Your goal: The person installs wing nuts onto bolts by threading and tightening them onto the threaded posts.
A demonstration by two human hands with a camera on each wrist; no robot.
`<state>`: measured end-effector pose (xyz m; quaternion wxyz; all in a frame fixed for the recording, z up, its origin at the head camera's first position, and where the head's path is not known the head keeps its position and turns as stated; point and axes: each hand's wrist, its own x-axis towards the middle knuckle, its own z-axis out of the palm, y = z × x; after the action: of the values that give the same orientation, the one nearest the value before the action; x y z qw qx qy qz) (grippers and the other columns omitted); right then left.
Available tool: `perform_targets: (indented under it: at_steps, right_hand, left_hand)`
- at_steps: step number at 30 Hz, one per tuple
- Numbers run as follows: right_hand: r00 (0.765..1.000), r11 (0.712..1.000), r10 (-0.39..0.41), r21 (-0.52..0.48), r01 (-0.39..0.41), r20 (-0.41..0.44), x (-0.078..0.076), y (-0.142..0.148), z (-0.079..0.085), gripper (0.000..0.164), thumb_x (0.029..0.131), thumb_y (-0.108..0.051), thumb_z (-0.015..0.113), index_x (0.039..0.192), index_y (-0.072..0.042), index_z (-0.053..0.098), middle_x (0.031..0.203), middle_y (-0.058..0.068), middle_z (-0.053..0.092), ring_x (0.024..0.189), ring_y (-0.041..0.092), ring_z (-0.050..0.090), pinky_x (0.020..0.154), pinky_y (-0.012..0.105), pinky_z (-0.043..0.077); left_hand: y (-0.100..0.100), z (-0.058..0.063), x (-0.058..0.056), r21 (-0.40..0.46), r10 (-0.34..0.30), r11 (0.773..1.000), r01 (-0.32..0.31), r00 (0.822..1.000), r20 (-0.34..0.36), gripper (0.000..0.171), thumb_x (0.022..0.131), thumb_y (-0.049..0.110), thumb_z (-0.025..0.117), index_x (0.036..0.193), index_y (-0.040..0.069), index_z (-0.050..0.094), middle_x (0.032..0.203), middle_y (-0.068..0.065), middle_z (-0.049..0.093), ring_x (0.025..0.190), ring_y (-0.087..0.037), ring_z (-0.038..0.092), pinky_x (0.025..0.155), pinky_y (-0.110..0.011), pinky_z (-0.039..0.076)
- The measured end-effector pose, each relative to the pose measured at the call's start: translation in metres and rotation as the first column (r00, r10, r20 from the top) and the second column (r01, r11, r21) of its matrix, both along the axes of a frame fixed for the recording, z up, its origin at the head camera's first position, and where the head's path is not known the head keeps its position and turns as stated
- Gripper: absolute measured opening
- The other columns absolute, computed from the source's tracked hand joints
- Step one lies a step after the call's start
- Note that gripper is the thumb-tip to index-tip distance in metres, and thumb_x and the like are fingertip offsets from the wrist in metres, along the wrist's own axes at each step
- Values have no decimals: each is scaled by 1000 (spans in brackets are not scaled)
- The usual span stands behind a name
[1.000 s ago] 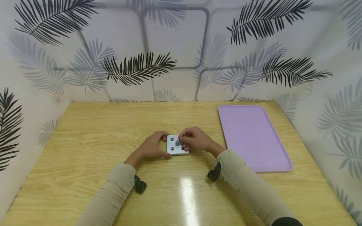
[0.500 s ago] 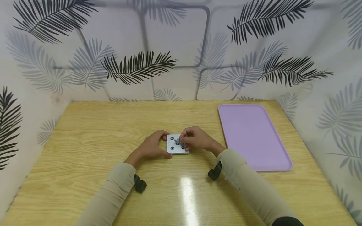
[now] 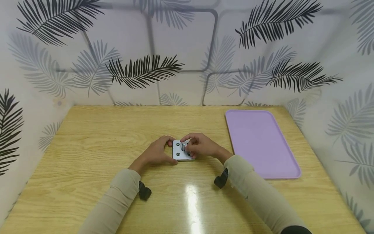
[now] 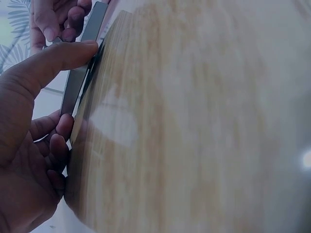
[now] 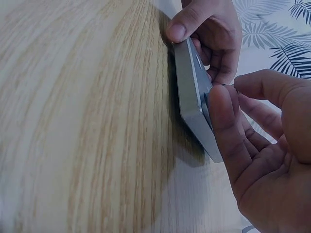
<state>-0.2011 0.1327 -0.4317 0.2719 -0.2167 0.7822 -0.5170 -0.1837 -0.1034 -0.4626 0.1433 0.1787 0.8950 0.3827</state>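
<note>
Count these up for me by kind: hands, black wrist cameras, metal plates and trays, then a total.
Hands: 2 (left hand, right hand)
Black wrist cameras: 2 (left camera, right camera)
Metal plate: 1
Purple tray: 1
Total: 6

plate (image 3: 179, 149) on table (image 3: 117, 126) (tray (image 3: 263, 144) to its right)

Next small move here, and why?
Probably a short twist of the small metal fitting with the right hand: it stands near the middle of the metal plate, that hand's thumb and index finger are right at it, and the left hand grips the plate's side, which should steady it. Threads aren't discernible.
</note>
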Motion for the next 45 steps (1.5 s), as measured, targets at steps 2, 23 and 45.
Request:
perform_targets:
  at_steps: [2,23,45]
  right_hand:
    - [1000,1000,7,-1,-7,-7,0,0,0,33,95,-2,59,128,2,61,80,7,65,62,11,59,58,25,54]
    - [999,999,-47,-5,47,2,0,0,1,24,98,-3,55,119,6,64,92,17,71,70,11,66,62,25,56]
    - [995,995,-103,1,103,4,0,2,-1,18,98,-2,57,108,11,65,94,20,72,71,9,67,69,26,58]
  left_hand:
    - [0,0,0,0,0,1000,0,1000,-3,75,68,34,92,130,15,53,113,-1,53,106,-20,49,99,-38,38]
    - [0,0,1,2,2,1000,-2,1000,1,77,67,34,92,130,16,53,114,-2,53,106,-19,49,99,-38,38]
    - [0,1,0,-1,1,1000,-1,1000,-4,76,67,34,92,130,15,53,112,-2,53,105,-19,49,97,-37,38]
